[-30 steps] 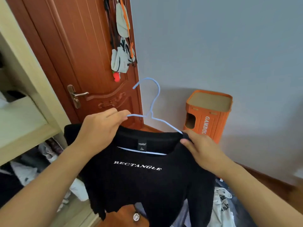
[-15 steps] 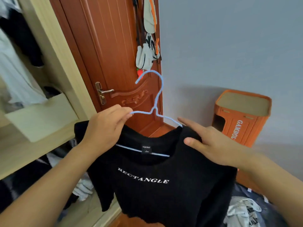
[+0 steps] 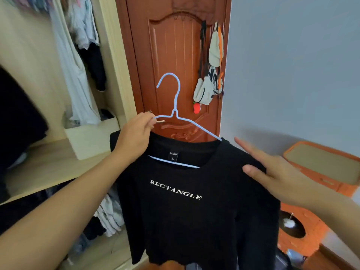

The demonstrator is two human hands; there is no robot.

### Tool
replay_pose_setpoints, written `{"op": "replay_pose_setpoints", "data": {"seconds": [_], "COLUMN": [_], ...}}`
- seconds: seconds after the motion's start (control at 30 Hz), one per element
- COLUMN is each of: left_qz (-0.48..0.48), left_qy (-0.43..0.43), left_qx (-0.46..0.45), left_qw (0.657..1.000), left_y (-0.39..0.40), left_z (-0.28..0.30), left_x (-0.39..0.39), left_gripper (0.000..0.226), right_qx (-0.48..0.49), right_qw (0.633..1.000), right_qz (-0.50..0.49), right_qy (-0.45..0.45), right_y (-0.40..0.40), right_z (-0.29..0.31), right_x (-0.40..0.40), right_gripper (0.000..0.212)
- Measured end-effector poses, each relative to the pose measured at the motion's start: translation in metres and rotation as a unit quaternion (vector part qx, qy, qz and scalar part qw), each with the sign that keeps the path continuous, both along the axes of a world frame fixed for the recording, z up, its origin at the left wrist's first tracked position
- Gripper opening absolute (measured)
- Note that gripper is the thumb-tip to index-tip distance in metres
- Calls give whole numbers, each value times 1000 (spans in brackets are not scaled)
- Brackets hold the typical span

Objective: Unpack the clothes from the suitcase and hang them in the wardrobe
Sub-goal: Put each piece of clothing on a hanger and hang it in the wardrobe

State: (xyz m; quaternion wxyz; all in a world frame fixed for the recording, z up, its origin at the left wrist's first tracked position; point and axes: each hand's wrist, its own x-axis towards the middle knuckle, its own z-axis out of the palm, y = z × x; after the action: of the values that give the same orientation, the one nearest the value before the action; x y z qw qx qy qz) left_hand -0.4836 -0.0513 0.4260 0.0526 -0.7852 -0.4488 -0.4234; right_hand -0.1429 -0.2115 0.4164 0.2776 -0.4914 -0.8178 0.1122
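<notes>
Left hand (image 3: 134,136) pinches the blue hanger (image 3: 176,114) carrying the black sweater (image 3: 185,211); right hand (image 3: 272,172), fingers straight, rests on its right shoulder, wardrobe (image 3: 58,152) at left.

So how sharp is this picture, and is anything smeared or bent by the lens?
Head view: the black top and its lettering read crisp; the dark garment at the left edge is smeared; the wardrobe post leans from wide-angle distortion; soft daylight, with a faint shadow on the wall.
</notes>
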Motion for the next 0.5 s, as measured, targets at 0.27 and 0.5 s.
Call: {"op": "replay_pose_setpoints", "data": {"seconds": [0.27,0.5], "left_qz": [126,227], "left_qy": [66,133], "left_qx": [4,69], "left_qw": [990,962], "left_y": [0,7], "left_z": [114,234], "left_x": [-42,-120], "left_gripper": [28,25], "right_qx": [-84,-170], "right_qw": [981,920], "right_qz": [169,289], "right_qy": [49,206], "right_y": [21,54], "right_z": [101,187], "right_x": [-62,-137], "right_gripper": [58,59]}}
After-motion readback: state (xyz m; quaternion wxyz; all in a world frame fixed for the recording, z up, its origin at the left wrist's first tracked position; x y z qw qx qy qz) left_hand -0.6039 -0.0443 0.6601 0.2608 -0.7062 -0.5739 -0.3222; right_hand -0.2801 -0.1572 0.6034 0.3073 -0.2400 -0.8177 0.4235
